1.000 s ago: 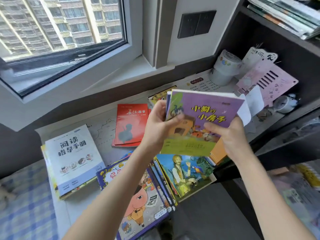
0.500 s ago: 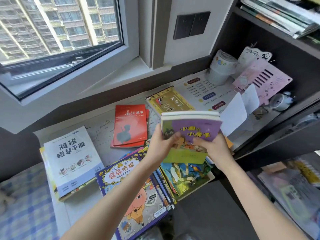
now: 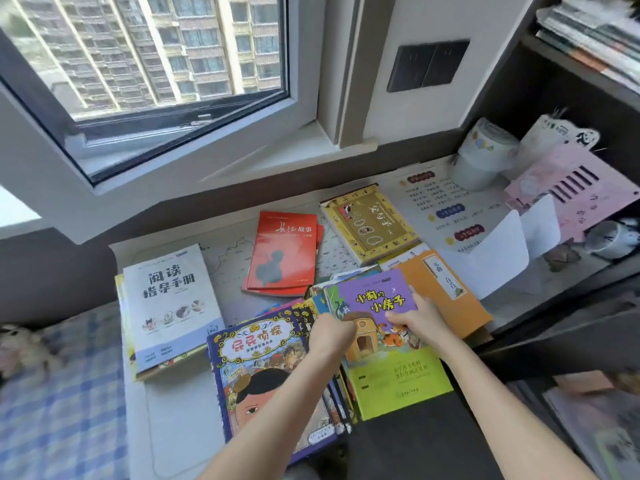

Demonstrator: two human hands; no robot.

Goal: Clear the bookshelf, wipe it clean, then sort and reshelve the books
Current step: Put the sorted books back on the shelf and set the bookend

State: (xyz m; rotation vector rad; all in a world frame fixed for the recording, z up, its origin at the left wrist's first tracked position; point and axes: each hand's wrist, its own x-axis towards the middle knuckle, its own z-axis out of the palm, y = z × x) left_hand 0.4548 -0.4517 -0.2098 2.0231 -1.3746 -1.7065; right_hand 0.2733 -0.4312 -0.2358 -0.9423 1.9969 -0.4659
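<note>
You have lowered the purple-and-green paperback book (image 3: 391,379) onto the stack of picture books (image 3: 341,393) beneath your left grip (image 3: 332,332) and right grip (image 3: 420,318), both curled round its edges, likely to square it.

Single head-worn wide-angle view; looks forward, steeply down onto desk (image 3: 173,427), close; window (image 3: 145,57) upper left.

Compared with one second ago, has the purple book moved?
Yes. The purple book has come down: it was raised, covering the yellow book, and now lies on the pile, nearer the person than the red book.
</note>
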